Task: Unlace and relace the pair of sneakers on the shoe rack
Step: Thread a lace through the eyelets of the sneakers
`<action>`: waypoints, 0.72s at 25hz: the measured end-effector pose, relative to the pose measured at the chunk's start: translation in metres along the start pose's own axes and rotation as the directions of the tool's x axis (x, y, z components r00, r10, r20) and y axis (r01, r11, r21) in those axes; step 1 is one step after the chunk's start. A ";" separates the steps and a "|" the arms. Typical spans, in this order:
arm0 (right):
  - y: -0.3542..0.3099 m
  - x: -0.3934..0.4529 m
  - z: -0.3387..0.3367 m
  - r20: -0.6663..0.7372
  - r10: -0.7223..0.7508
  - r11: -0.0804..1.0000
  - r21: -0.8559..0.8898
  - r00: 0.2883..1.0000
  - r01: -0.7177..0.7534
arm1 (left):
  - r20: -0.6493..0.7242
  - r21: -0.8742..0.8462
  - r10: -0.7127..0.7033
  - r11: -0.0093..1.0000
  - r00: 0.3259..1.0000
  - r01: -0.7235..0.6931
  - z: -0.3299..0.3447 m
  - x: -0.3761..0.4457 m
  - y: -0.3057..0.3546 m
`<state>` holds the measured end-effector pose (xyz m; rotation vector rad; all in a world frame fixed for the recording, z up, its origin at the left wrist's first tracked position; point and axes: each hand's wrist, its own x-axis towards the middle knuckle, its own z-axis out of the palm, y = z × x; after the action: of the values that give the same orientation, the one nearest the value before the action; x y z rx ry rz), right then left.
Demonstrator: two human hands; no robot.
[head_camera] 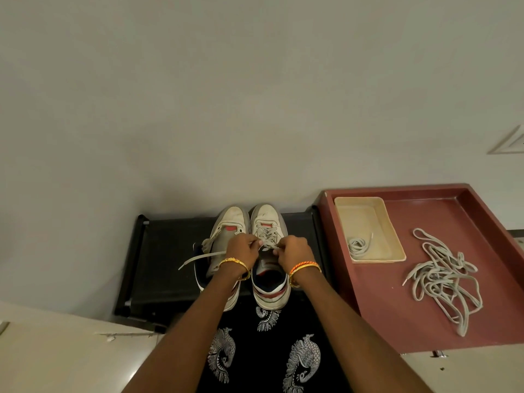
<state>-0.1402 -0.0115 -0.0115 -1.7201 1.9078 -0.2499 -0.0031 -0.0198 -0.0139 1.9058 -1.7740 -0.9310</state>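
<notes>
Laces [268, 241] on right sneaker [268, 251]: my left hand [243, 251] and right hand [295, 252] each pinch a strand; I'd pull both evenly.

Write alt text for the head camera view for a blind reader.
Both hands, left hand and right hand, pinch the lace of the right sneaker on a black shoe rack. Loose laces lie on a red tray alongside.

Scuffed, matt white uppers on both sneakers [252, 251], flat woven cloth laces [268, 239]. Matt black shoe rack [167, 251]. Smooth maroon tray [467, 199] at right, glossy cream plastic dish [394, 236] inside.
</notes>
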 end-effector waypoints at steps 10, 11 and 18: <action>0.036 0.002 -0.020 -0.061 0.213 0.970 0.137 0.975 -0.203 | -0.166 0.463 -0.169 0.857 0.972 0.228 -0.010 0.001 -0.011; 0.036 0.002 -0.018 -0.064 0.238 0.952 0.214 0.969 -0.219 | -0.149 0.427 -0.209 0.868 0.966 0.254 -0.010 0.002 -0.013; -0.002 0.012 -0.020 0.119 0.164 0.286 0.944 0.979 -0.163 | -0.056 -0.358 -0.187 0.921 0.981 0.155 -0.009 0.005 0.008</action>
<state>-0.1489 -0.0279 0.0025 -0.6428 1.3403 -1.0743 -0.0031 -0.0275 -0.0034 1.8531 -1.2997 -1.1203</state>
